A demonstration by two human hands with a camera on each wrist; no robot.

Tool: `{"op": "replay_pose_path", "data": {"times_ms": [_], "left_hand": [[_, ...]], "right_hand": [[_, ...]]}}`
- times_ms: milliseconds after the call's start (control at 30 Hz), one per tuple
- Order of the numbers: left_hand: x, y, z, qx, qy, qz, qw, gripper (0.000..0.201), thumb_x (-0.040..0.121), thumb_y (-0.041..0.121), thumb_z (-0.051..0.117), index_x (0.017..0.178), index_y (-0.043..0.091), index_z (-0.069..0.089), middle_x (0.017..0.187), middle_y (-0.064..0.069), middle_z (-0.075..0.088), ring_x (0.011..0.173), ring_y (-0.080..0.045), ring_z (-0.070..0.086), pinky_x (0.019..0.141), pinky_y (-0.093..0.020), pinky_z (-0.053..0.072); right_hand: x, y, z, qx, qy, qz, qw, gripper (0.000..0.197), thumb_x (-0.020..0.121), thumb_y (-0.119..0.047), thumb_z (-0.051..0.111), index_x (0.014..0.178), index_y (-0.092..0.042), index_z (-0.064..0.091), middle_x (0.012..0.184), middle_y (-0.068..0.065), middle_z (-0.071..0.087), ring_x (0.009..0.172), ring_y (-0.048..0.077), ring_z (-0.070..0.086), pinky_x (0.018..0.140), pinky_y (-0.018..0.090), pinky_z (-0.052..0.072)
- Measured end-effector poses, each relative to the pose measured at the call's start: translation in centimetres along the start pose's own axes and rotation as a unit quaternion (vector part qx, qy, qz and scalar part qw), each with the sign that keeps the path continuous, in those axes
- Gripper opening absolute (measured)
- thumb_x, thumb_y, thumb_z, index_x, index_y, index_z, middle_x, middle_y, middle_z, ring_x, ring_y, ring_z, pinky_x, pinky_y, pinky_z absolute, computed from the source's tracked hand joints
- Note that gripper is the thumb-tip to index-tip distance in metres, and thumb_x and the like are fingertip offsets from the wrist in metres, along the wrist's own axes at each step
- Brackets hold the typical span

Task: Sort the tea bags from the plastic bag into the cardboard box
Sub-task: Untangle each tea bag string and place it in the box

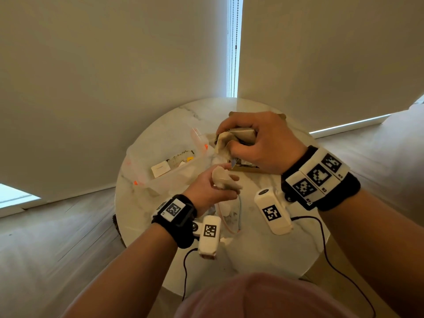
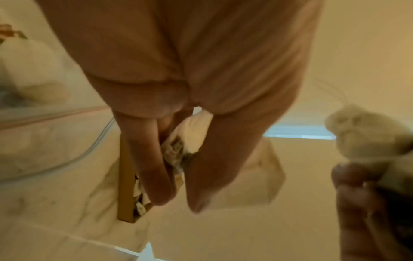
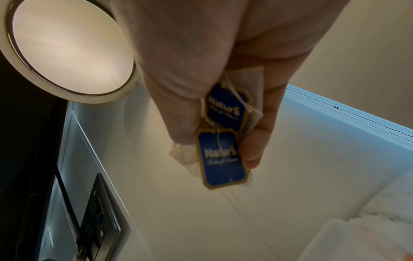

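Left hand (image 1: 210, 190) gripping tea bags (image 1: 224, 180), right hand (image 1: 259, 143) clutching more bags (image 1: 231, 140) above box (image 1: 245, 168), plastic bag (image 1: 160, 166) beside

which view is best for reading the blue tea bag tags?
Right wrist: two blue tags fill the centre, pinched with tea bags in the right hand, the print partly legible. Head view shows only a blue sliver under that hand. Left wrist view shows no tags, only blurred fingers over the cardboard box.

Two hands (image 1: 259, 143) (image 1: 210, 191), one cardboard box (image 2: 125, 176), one plastic bag (image 1: 165, 171), two blue tags (image 3: 221, 159) (image 3: 225, 107)
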State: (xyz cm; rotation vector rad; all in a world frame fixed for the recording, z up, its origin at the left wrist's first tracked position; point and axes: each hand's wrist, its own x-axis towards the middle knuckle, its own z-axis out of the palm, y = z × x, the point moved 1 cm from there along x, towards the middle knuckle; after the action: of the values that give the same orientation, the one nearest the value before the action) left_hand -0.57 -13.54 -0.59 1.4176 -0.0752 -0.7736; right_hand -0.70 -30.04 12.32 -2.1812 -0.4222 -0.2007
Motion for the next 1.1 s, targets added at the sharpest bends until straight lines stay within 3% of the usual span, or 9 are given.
{"op": "replay_pose_path", "data": {"times_ms": [100, 200, 333, 500, 667, 800, 900, 967, 1100], "left_hand": [[0.0, -0.1, -0.4, -0.078, -0.027, 0.003, 0.997, 0.08, 0.066, -0.008, 0.075, 0.138, 0.003, 0.042, 0.12, -0.02, 0.064, 0.107, -0.039, 0.064, 0.097, -0.05, 0.052], [-0.4, 0.4, -0.4, -0.127, -0.064, -0.009, 0.99, 0.072, 0.071, -0.007, 0.072, 0.137, 0.002, 0.044, 0.118, -0.021, 0.064, 0.105, -0.037, 0.065, 0.092, -0.045, 0.055], [-1.0, 0.4, 0.0, -0.111, -0.121, -0.045, 0.985, 0.062, 0.075, -0.004, 0.073, 0.13, 0.011, 0.051, 0.118, -0.02, 0.064, 0.106, -0.033, 0.066, 0.086, -0.046, 0.057], [-1.7, -0.3, 0.1, -0.116, -0.166, -0.068, 0.977, 0.073, 0.068, 0.015, 0.088, 0.132, 0.024, 0.054, 0.118, -0.019, 0.064, 0.11, -0.04, 0.062, 0.091, -0.058, 0.052], [-2.5, 0.2, 0.2, -0.15, -0.154, -0.037, 0.976, 0.07, 0.07, 0.021, 0.089, 0.132, 0.024, 0.056, 0.123, -0.02, 0.061, 0.11, -0.038, 0.062, 0.088, -0.052, 0.056], [-2.9, 0.4, 0.2, -0.223, -0.113, -0.008, 0.968, 0.088, 0.065, 0.023, 0.091, 0.139, 0.011, 0.045, 0.123, -0.023, 0.061, 0.108, -0.039, 0.064, 0.085, -0.048, 0.056], [-3.4, 0.8, 0.6, -0.254, -0.095, 0.007, 0.963, 0.088, 0.062, 0.038, 0.092, 0.134, 0.009, 0.05, 0.121, -0.021, 0.062, 0.112, -0.037, 0.063, 0.087, -0.048, 0.055], [-3.4, 0.9, 0.8, -0.274, -0.079, 0.003, 0.958, 0.082, 0.062, 0.045, 0.091, 0.128, 0.011, 0.057, 0.12, -0.017, 0.064, 0.111, -0.034, 0.064, 0.088, -0.048, 0.056], [-3.6, 1.8, 1.4, -0.315, -0.025, -0.01, 0.949, 0.049, 0.077, 0.051, 0.071, 0.109, 0.014, 0.075, 0.104, -0.013, 0.073, 0.096, -0.028, 0.071, 0.08, -0.047, 0.059]], "right_hand": [[0.1, 0.0, 0.4, -0.007, 0.004, -0.006, 1.0, 0.023, 0.077, -0.029, 0.055, 0.094, -0.032, 0.07, 0.079, -0.008, 0.069, 0.072, 0.015, 0.065, 0.066, 0.042, 0.054], [0.3, 0.0, 0.7, -0.014, 0.001, -0.004, 1.0, 0.023, 0.077, -0.033, 0.054, 0.095, -0.032, 0.07, 0.078, -0.007, 0.069, 0.07, 0.015, 0.065, 0.065, 0.042, 0.054], [0.5, -0.2, 0.6, -0.012, -0.003, 0.004, 1.0, 0.021, 0.079, -0.027, 0.058, 0.096, -0.032, 0.069, 0.083, -0.01, 0.07, 0.075, 0.013, 0.066, 0.068, 0.041, 0.055], [0.4, -0.5, 0.6, -0.022, 0.001, -0.001, 1.0, 0.021, 0.082, -0.028, 0.058, 0.099, -0.033, 0.069, 0.087, -0.013, 0.07, 0.077, 0.011, 0.066, 0.069, 0.04, 0.056], [0.4, -0.6, 0.6, -0.012, 0.04, -0.02, 0.999, 0.021, 0.083, -0.031, 0.059, 0.101, -0.031, 0.069, 0.089, -0.012, 0.071, 0.077, 0.01, 0.067, 0.07, 0.038, 0.057], [-0.8, 0.2, 2.1, -0.046, 0.003, -0.078, 0.996, 0.022, 0.084, -0.016, 0.065, 0.105, -0.016, 0.071, 0.091, -0.003, 0.071, 0.079, 0.011, 0.065, 0.072, 0.033, 0.054], [-2.0, 1.2, 3.7, -0.078, -0.047, -0.09, 0.992, 0.03, 0.082, -0.013, 0.061, 0.111, -0.012, 0.069, 0.095, 0.006, 0.071, 0.083, 0.021, 0.067, 0.072, 0.042, 0.055], [-2.6, 1.3, 4.5, -0.102, -0.084, -0.101, 0.986, 0.034, 0.084, -0.017, 0.054, 0.115, -0.011, 0.067, 0.099, 0.008, 0.069, 0.085, 0.026, 0.067, 0.072, 0.045, 0.055], [-3.3, 1.1, 5.0, -0.15, -0.155, -0.048, 0.975, 0.034, 0.094, -0.02, 0.05, 0.128, -0.017, 0.05, 0.108, 0.005, 0.066, 0.089, 0.024, 0.063, 0.075, 0.033, 0.049]]}}
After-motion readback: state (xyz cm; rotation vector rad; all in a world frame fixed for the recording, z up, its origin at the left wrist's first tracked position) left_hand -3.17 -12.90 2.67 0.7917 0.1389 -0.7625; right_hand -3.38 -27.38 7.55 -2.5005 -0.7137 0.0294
